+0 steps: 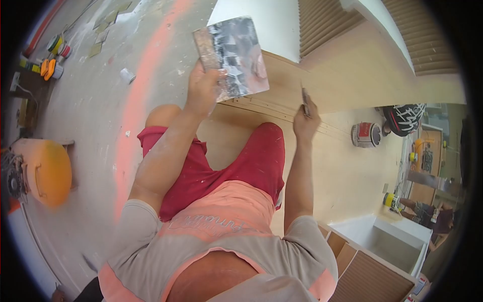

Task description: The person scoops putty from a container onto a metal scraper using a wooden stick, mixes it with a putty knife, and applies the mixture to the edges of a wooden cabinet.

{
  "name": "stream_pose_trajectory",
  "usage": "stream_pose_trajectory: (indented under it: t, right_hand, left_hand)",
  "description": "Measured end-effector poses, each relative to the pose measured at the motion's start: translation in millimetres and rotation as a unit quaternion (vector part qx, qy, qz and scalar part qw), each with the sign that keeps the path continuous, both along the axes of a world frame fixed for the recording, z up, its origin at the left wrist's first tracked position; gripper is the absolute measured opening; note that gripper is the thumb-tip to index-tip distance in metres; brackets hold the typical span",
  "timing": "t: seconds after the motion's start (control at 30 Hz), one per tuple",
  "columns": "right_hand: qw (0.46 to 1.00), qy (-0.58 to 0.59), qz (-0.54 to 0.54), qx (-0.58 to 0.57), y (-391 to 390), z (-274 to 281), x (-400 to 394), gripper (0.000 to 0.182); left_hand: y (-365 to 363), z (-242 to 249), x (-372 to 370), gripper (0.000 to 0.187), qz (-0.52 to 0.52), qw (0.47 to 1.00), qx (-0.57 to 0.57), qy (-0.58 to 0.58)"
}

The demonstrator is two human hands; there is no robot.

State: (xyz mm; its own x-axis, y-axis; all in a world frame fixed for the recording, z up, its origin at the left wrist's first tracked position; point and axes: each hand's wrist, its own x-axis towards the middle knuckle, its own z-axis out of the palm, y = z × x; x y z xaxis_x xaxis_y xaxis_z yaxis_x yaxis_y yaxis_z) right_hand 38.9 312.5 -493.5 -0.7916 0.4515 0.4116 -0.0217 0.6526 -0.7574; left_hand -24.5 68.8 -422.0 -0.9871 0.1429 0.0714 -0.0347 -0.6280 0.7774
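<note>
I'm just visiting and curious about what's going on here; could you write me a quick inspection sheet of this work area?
Surface: pale wooden panel with a seam line, beside a dusty concrete floor.
Job's things: smeared flat board; narrow blade tool set at the seam.
Clutter: cans and bottles on the floor; round tin on the panel; orange helmet.
Grips: left hand holds the board up; right hand grips the blade tool.
Cables: nothing seen.
Surroundings: slatted cabinet doors, a white box unit, another person at the far right.
</note>
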Motion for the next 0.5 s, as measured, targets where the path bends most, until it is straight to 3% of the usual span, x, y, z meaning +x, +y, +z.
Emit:
stream_pose_trajectory:
  t: [0.1,0.17,0.2,0.27,0.33,0.4,0.47,0.5]
  right_hand:
    - [0.993,0.096,0.065,0.008,-13.2,61.2,19.3,0.045]
    - [0.969,0.118,0.162,0.148,-25.1,90.1,27.0,0.047]
    - [0.970,0.119,0.149,0.150,-35.1,102.5,29.4,0.047]
    - [0.910,0.038,0.210,0.355,-52.8,117.1,30.0,0.048]
    - [0.924,0.031,0.240,0.297,-50.3,100.3,34.3,0.048]
    - [0.929,0.024,0.279,0.241,-42.0,74.3,33.7,0.048]
    - [0.990,0.071,0.122,-0.004,-26.3,42.3,26.0,0.048]
    - [0.989,0.098,0.069,0.086,-13.4,25.7,17.4,0.049]
  left_hand:
    - [3.2,-4.1,1.5,0.035,-0.013,0.998,-0.053,0.025]
    - [11.5,-3.1,4.3,0.035,-0.026,0.996,-0.072,0.048]
    - [13.9,-2.6,7.5,0.034,-0.032,0.991,-0.105,0.070]
    - [15.3,-5.7,12.5,0.034,-0.045,0.984,-0.140,0.098]
    - [11.9,-12.1,14.2,0.034,0.058,0.980,-0.140,0.126]
    - [-3.0,-1.1,7.8,0.035,0.081,0.987,-0.094,0.099]
    - [-21.5,5.8,1.5,0.035,0.109,0.990,-0.050,0.069]
    - [-30.3,6.0,-1.8,0.036,0.116,0.991,-0.023,0.061]
